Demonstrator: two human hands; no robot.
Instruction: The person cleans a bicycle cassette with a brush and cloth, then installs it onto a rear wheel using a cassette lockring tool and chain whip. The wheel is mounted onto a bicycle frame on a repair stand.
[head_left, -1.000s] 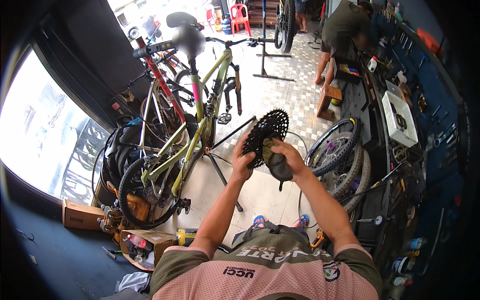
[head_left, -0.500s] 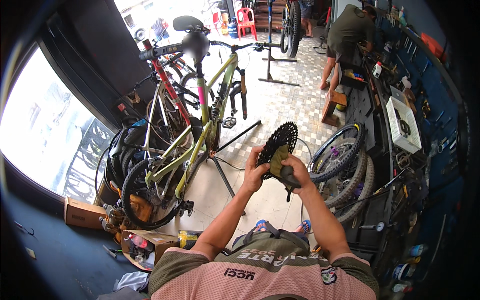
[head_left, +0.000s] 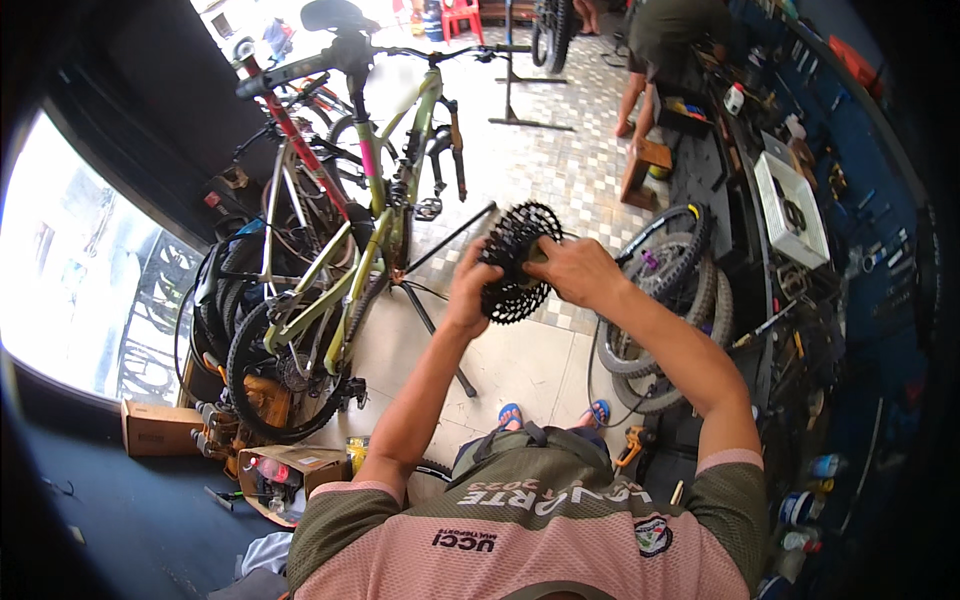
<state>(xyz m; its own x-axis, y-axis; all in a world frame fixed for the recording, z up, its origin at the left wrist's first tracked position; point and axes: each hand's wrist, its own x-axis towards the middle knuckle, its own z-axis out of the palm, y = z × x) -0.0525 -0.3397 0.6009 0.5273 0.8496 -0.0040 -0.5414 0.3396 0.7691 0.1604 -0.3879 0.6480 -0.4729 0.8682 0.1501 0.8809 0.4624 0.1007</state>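
A black bicycle cassette (head_left: 508, 235) is held up in front of my chest, tilted, its toothed rings showing. My left hand (head_left: 470, 288) is closed round its left edge, thumb on the sprockets. At the cassette's centre, the fingers of my right hand (head_left: 578, 272) are bent and pressed in, the back of the hand turned up. A scrap of olive cloth (head_left: 538, 256) barely shows under those fingers; most of it is hidden by the hand.
A green bicycle frame (head_left: 378, 235) hangs on a repair stand to the left. Wheels with tyres (head_left: 690, 250) lie at the right, beside a long dark workbench with a white basket (head_left: 790, 205). Another person (head_left: 675, 50) bends over the bench's far end. A cardboard box (head_left: 300, 462) stands lower left.
The cassette has turned, showing its stepped sprockets. My right hand has gone from bunching the cloth at its lower side to pressing fingers into its centre, and the cloth is mostly covered.
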